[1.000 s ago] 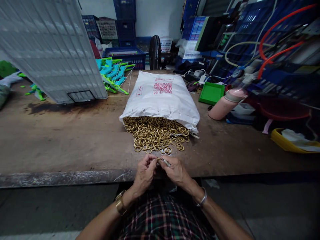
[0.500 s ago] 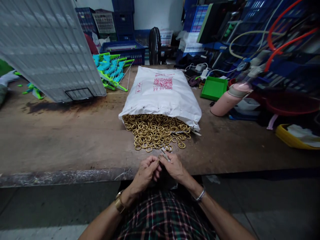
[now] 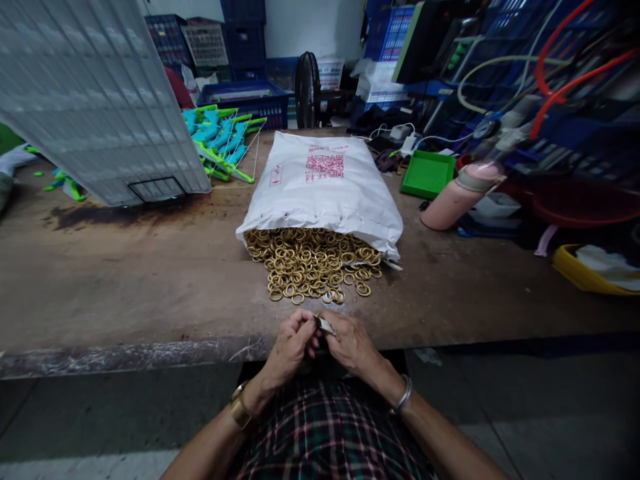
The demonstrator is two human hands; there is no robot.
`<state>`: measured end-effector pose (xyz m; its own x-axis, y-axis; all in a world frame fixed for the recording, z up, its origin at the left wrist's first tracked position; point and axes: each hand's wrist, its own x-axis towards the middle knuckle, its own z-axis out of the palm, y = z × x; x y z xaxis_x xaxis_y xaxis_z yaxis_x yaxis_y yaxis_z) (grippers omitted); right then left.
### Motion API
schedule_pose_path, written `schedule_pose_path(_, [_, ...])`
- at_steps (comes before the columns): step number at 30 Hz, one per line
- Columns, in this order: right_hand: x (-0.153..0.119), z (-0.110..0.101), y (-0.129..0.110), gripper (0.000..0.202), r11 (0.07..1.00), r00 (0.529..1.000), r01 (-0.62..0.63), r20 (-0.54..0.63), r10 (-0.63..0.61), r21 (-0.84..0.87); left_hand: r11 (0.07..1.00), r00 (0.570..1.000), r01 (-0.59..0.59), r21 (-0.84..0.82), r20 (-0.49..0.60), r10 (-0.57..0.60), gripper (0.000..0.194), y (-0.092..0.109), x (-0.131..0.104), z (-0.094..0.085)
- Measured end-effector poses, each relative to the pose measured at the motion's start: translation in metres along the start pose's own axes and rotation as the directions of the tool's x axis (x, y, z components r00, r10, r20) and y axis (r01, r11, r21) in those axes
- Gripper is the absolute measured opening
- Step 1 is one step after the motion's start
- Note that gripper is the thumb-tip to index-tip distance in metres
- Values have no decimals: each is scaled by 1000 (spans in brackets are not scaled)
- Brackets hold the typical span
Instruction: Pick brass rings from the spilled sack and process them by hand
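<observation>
A white sack (image 3: 320, 190) with red print lies on the brown table, and brass-coloured rings (image 3: 305, 267) spill from its mouth toward me. Close to the table's front edge, my left hand (image 3: 293, 343) pinches a ring (image 3: 317, 315), of which only a small part shows between the fingers. My right hand (image 3: 350, 340) touches it from the other side, fingers closed on a small blade-like metal tool (image 3: 326, 325) whose tip meets the ring. Both hands are just in front of the loose rings.
On the left stands a grey ribbed panel (image 3: 110, 100), with green and blue plastic parts (image 3: 220, 140) behind it. To the right are a green tray (image 3: 429, 173), a pink bottle (image 3: 453, 200) and a yellow basin (image 3: 575, 270). A black fan (image 3: 306, 90) stands behind the table.
The metal tool has turned from pointing up and away to lying across between my fingers, its tip now at the ring. My right hand has rotated slightly; my left hand is nearly unmoved.
</observation>
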<state>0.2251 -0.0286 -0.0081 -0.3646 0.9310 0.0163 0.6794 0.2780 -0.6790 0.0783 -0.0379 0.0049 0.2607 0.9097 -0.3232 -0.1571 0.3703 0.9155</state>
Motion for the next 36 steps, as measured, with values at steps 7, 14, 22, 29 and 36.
schedule_pose_path(7, [3,3,0,19,994,1000,11,0,-11,-111,997,999,-14,72,-41,17,32,0,0,-1])
schedule_pose_path(14, [0,7,-4,26,970,998,-30,38,41,-243,997,999,-17,70,-31,19,32,-4,-1,-4])
schedule_pose_path(22, [8,-9,4,24,935,980,-196,-85,179,-295,998,991,65,10,117,-66,31,10,-21,2])
schedule_pose_path(29, [17,-26,24,20,887,905,-386,-293,310,-253,953,993,102,-285,94,-78,28,9,-9,1])
schedule_pose_path(36, [21,-22,18,18,887,919,-360,-274,284,-290,808,976,217,-548,92,-199,21,9,0,-2])
